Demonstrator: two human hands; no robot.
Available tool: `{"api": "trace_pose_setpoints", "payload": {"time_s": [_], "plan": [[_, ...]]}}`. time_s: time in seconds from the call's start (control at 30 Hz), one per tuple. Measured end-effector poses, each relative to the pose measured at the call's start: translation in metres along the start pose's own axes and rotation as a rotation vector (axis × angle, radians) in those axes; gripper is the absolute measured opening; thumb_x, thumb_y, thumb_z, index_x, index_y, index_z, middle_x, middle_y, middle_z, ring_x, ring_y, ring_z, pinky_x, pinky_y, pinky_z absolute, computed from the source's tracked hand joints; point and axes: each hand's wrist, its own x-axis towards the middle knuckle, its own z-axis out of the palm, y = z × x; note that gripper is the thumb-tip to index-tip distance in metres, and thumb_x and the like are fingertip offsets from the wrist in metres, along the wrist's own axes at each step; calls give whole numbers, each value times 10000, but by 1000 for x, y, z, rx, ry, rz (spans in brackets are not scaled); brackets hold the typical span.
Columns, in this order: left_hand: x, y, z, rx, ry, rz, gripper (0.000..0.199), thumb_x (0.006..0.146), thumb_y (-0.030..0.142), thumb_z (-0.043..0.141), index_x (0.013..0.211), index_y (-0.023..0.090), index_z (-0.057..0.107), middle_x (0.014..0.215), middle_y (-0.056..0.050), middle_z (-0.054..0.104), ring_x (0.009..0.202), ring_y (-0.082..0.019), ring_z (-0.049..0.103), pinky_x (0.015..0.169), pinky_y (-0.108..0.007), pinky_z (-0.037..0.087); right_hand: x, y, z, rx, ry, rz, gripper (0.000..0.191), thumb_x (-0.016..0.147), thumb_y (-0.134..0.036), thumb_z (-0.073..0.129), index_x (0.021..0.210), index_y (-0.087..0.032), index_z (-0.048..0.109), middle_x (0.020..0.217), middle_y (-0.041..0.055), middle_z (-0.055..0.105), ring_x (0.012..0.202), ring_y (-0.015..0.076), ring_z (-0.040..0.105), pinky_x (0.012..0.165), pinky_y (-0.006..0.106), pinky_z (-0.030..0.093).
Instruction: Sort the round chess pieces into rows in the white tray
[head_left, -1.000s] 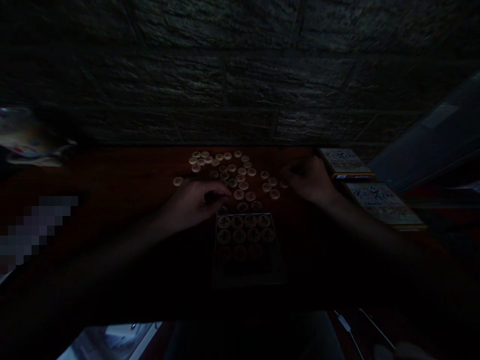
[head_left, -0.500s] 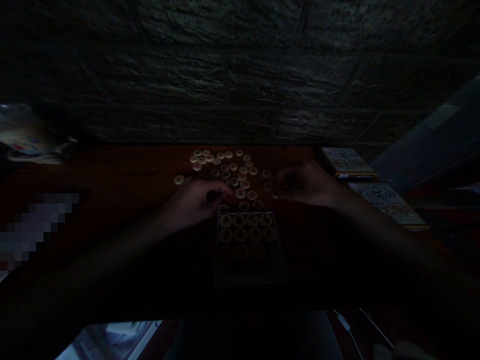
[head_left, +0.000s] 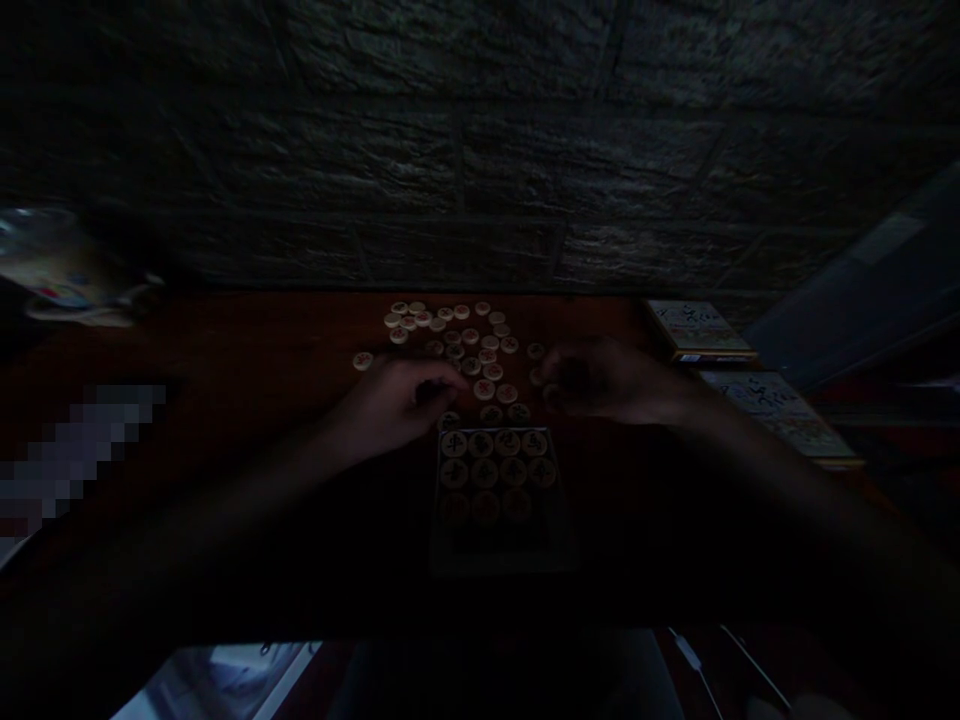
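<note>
Round Chinese chess pieces point(head_left: 470, 336) with red or black characters lie loosely spread on the dark wooden table. A shallow open box point(head_left: 564, 520) holds rows of such pieces nearest me. My left hand point(head_left: 397, 400) rests by the box's far left corner, its thumb and forefinger curled nearly together; whatever is between them is hidden. Just under that hand lies one Chinese chess piece point(head_left: 448, 421). To the right of the spread, my right hand point(head_left: 611, 380) is closed, with a Chinese chess piece point(head_left: 551, 394) at its fingertips, dim and partly covered.
Two flat printed boxes point(head_left: 697, 330) lie at the table's right side. A clear-topped container point(head_left: 64, 260) stands at the far left, and a blurred-out object point(head_left: 82, 440) lies nearer. The rough block wall point(head_left: 480, 170) rises behind the table. White cables point(head_left: 694, 655) hang below its front edge.
My right hand has come slightly nearer to me, and more of the piece by its fingertips shows. My left hand stays almost in place. The view has shifted a little.
</note>
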Motion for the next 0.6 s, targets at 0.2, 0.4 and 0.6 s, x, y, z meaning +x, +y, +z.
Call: {"api": "trace_pose_setpoints", "payload": {"time_s": [0.2,0.4,0.6], "plan": [[0,1,0,-2,13,-23,203,942,245,567,1014,214,755,929,-2,791,776,-150,716,663,-250,496,2,1,4,-17,-43,-84,189,812,-257,705,985,-225,774,981,30,781,857,189,721,745,311,531],[0,7,-2,-82,68,-42,193,958,262,583,1038,198,746,947,-6,789,805,-144,721,712,-236,524,6,-6,19,307,141,-81,144,802,-276,783,923,-200,767,922,34,788,853,185,734,771,310,558],[-1,19,0,-241,111,11,180,912,319,699,1024,183,738,976,-14,786,865,-147,730,766,-226,545,1,-30,42,600,267,-122,263,793,-272,829,1039,-202,766,957,30,793,836,157,737,794,299,585]]}}
